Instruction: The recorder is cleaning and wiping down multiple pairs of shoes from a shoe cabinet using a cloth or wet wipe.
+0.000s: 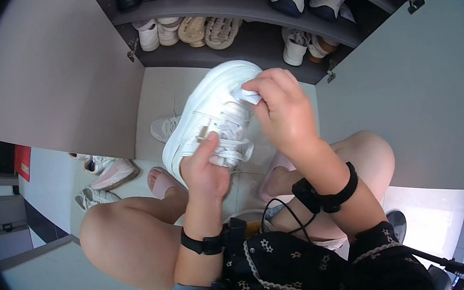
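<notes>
A white lace-up sneaker [208, 99] is held up in front of the open shoe cabinet, toe pointing toward the shelves. My left hand [206, 168] grips it at the heel opening, the thumb lying over the collar near the laces [230, 145] and the fingers hidden inside or beneath. In my right hand [282, 106], a small folded white wipe or cloth [247, 95] is pinched between thumb and fingers, and it touches the sneaker's upper near the toe.
Cabinet shelves [204, 8] hold several pairs of shoes, with open doors at left [57, 76] and right [411, 93]. A white shoe [163, 128] rests on the floor behind the held sneaker. More shoes, including a pink one [115, 174], lie at left. A black cable [290, 210] loops between my forearms.
</notes>
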`<state>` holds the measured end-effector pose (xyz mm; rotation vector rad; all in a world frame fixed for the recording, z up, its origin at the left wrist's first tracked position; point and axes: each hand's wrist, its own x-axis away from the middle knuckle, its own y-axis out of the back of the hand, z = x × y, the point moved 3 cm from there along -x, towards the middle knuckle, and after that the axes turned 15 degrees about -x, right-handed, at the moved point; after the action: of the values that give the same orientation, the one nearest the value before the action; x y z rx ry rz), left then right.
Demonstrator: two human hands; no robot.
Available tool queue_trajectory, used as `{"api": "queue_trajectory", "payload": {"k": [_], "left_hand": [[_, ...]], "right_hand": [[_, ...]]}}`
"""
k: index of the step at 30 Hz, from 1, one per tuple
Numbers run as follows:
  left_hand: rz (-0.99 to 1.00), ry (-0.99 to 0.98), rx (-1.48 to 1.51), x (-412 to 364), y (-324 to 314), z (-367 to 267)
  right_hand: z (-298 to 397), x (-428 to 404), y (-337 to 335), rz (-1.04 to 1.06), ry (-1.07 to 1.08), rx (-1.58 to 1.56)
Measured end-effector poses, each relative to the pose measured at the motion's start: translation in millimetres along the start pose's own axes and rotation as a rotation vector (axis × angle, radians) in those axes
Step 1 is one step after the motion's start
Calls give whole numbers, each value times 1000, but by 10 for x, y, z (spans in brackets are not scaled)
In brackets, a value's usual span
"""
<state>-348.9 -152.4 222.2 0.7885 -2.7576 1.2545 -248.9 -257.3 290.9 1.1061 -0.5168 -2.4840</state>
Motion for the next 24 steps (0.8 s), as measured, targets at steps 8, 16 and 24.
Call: {"api": "queue_trajectory", "payload": {"k": [8, 16, 24], "left_hand": [[-33, -35, 4, -29, 37, 0], [-27, 39, 34, -80, 117, 24], [17, 51, 64, -21, 40, 142]], "right_hand": [[-137, 111, -56, 116, 17, 29], [-121, 65, 42, 110, -341, -16], [-112, 17, -27, 40, -123, 104]]}}
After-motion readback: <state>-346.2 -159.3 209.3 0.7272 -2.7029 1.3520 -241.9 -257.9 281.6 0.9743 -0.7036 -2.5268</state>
